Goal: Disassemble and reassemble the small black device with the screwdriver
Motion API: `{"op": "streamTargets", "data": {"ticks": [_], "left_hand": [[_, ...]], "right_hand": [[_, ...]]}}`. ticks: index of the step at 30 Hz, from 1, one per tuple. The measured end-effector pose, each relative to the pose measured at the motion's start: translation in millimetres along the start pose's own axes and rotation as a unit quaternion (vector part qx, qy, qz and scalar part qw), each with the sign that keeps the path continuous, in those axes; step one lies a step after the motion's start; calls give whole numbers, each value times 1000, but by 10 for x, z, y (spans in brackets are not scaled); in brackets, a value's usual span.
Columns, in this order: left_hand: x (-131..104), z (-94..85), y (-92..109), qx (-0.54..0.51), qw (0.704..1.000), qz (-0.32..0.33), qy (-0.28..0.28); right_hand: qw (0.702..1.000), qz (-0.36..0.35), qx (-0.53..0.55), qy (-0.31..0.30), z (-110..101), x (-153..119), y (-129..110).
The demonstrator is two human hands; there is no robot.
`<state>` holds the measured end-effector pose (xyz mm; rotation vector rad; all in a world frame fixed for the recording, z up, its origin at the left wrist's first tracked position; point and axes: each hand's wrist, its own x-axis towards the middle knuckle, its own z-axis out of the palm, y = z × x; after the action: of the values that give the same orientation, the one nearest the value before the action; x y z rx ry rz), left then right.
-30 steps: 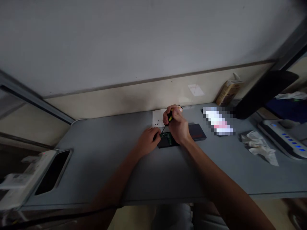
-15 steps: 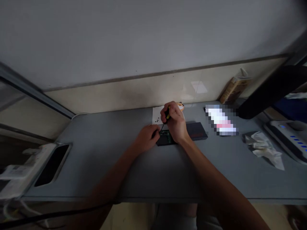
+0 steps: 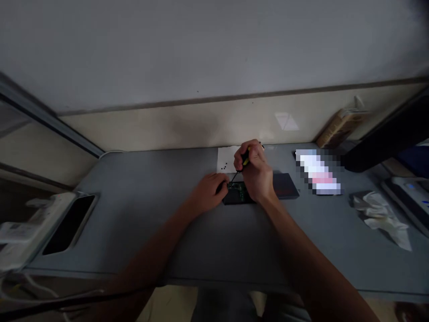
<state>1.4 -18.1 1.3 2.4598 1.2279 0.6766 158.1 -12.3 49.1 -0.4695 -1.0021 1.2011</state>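
The right hand point(image 3: 256, 172) was closed around the yellow-and-black handle of a screwdriver point(image 3: 246, 157), whose thin shaft slanted down to the left end of a dark device with an exposed green circuit board point(image 3: 238, 192). That device lay flat on the tabletop point(image 3: 140, 188), between the two hands, partly hidden beneath the right one. The left hand point(image 3: 209, 192) was partly curled, thumb and fingers pinching the device's left end. Just beyond lay a white sheet point(image 3: 224, 156) bearing small dark specks point(image 3: 225, 166); a dark flat box point(image 3: 284, 186) sat to the right of the right hand.
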Motion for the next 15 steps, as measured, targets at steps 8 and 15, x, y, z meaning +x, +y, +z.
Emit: {"op": "streamTargets", "data": {"ticks": [8,15], "left_hand": [[7,3,-1,-3,1000,0,-1],[-4,-10,16,4,1000,0,-7]], "right_hand": [[1000,12,-2,-14,2,-1,-7],[1000,11,-21,7,-48,11,-22]]}}
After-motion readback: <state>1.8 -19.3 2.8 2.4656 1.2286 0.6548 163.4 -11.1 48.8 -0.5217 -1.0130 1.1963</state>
